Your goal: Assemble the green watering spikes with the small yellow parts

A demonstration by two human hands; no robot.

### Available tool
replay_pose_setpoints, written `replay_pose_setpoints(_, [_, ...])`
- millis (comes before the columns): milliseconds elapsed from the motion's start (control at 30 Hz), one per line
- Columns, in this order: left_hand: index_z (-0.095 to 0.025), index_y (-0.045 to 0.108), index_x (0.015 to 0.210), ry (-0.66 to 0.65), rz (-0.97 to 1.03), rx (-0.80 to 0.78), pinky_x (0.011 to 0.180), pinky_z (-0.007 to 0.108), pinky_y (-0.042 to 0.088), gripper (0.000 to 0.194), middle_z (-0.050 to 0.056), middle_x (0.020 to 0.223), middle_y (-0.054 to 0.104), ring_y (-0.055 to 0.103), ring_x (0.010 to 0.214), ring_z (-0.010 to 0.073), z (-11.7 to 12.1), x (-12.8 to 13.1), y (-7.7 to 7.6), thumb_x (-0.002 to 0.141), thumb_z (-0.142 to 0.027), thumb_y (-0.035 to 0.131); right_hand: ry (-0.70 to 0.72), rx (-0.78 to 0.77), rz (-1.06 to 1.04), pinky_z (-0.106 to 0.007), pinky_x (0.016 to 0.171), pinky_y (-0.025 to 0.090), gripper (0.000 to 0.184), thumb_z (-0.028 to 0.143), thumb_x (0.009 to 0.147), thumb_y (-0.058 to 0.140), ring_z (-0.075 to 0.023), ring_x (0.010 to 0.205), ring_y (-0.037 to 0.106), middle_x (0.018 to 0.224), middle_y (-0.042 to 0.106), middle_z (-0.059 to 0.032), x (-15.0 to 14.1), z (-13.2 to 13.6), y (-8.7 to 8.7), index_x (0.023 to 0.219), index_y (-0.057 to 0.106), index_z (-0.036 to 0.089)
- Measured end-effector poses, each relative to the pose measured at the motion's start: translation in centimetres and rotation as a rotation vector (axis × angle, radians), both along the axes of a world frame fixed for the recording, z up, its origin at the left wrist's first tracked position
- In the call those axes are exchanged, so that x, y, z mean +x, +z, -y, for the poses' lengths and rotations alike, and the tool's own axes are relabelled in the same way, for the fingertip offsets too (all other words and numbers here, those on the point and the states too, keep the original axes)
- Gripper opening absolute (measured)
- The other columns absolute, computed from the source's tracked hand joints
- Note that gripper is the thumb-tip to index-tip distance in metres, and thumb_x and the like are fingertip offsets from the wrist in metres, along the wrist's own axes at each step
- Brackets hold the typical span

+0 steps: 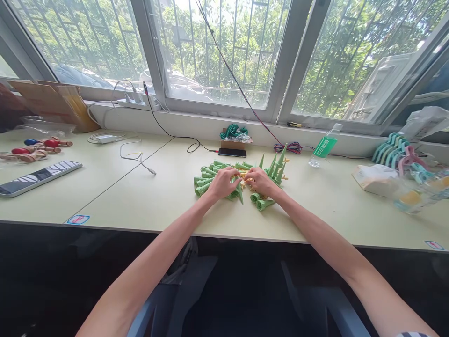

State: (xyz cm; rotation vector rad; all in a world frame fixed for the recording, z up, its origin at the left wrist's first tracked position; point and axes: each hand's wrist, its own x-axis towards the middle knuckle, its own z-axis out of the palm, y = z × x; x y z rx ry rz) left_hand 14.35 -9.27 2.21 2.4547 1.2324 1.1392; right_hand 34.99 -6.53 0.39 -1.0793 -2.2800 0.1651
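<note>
Both hands meet over a pile of hollow green plastic cones (202,189) on the pale table. My left hand (223,182) is closed in a pinch over the left part of the pile; whatever lies between its fingertips is too small to make out. Facing it, my right hand (260,180) has its fingers bent and pinched in the same way, its fingertips almost touching the left ones. Small yellow pieces (251,186) show between and below the fingers. Several green cones (279,164) stand point up just beyond my right hand, and two cones (264,205) lie nearer me.
A black phone (232,152) and a small box with green wrapping (235,133) sit behind the pile. To the right are a tilted bottle (324,146), a tissue pack (375,179) and hangers (393,150). A cable (140,159) and a large phone (40,178) lie left.
</note>
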Motion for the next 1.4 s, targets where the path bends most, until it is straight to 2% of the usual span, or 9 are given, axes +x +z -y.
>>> replay_pose_setpoints(233, [-0.016,0.074,0.095,0.059,-0.034,-0.05,0.068,0.034,0.049,0.022,0.008,0.092,0.068,0.062,0.072,0.0189,0.09,-0.02,0.0,0.089,-0.033,0.061,-0.016,0.011,0.016,-0.041,0.087,0.046,0.014,0.018,0.088,0.063,-0.0236,0.095,0.056,0.095,0.063,-0.0099,-0.07,0.17,0.09,0.084,0.076,0.02])
replay_pose_setpoints(500, [-0.016,0.073,0.097,0.063,-0.075,-0.062,0.072,0.035,0.05,0.021,0.008,0.093,0.068,0.062,0.073,0.0196,-0.11,-0.09,-0.2,0.089,-0.031,0.061,0.025,-0.014,0.044,-0.037,0.081,0.045,0.019,0.01,0.087,0.06,-0.0209,0.085,0.054,0.086,0.068,-0.0063,-0.33,0.39,0.46,0.081,0.073,0.021])
replay_pose_setpoints(667, [-0.016,0.071,0.095,0.036,-0.071,-0.06,0.071,0.033,0.048,0.018,0.007,0.091,0.067,0.061,0.072,0.0188,-0.34,-0.17,-0.41,0.09,-0.028,0.059,0.041,0.006,0.02,-0.036,0.079,0.045,0.02,0.011,0.089,0.057,-0.0205,0.086,0.054,0.083,0.066,-0.0059,-0.22,0.25,0.18,0.081,0.073,0.02])
replay_pose_setpoints(867, [-0.016,0.064,0.089,0.01,0.009,-0.027,0.069,0.031,0.046,0.011,0.006,0.087,0.065,0.058,0.071,0.0171,-0.42,-0.11,-0.41,0.09,-0.023,0.055,0.039,0.064,-0.101,-0.032,0.074,0.046,0.022,0.024,0.096,0.054,-0.0172,0.077,0.057,0.086,0.062,-0.0065,-0.26,-0.06,-0.14,0.086,0.072,0.02])
replay_pose_setpoints(1033, [-0.017,0.06,0.087,0.009,0.088,-0.02,0.068,0.03,0.046,0.008,0.004,0.084,0.066,0.056,0.067,0.0153,-0.34,0.05,-0.11,0.089,-0.023,0.055,-0.002,0.111,-0.191,-0.031,0.074,0.048,0.023,0.024,0.098,0.05,-0.0164,0.077,0.06,0.09,0.061,-0.0064,-0.47,0.25,0.15,0.091,0.072,0.02])
replay_pose_setpoints(1200, [-0.019,0.06,0.086,0.043,0.188,-0.09,0.065,0.029,0.045,0.011,0.003,0.085,0.068,0.058,0.067,0.0155,-0.52,0.01,0.05,0.088,-0.029,0.056,-0.014,0.138,-0.269,-0.031,0.075,0.049,0.023,0.026,0.098,0.05,-0.0166,0.077,0.061,0.089,0.061,-0.0056,-0.6,0.58,0.5,0.093,0.072,0.02])
replay_pose_setpoints(1400, [-0.019,0.06,0.087,0.07,0.284,-0.129,0.066,0.029,0.048,0.013,0.003,0.082,0.067,0.06,0.069,0.0159,-0.72,-0.15,0.06,0.088,-0.032,0.056,-0.023,0.135,-0.316,-0.031,0.074,0.049,0.019,0.019,0.094,0.052,-0.017,0.077,0.061,0.092,0.062,-0.0064,-0.84,0.73,0.64,0.097,0.07,0.019])
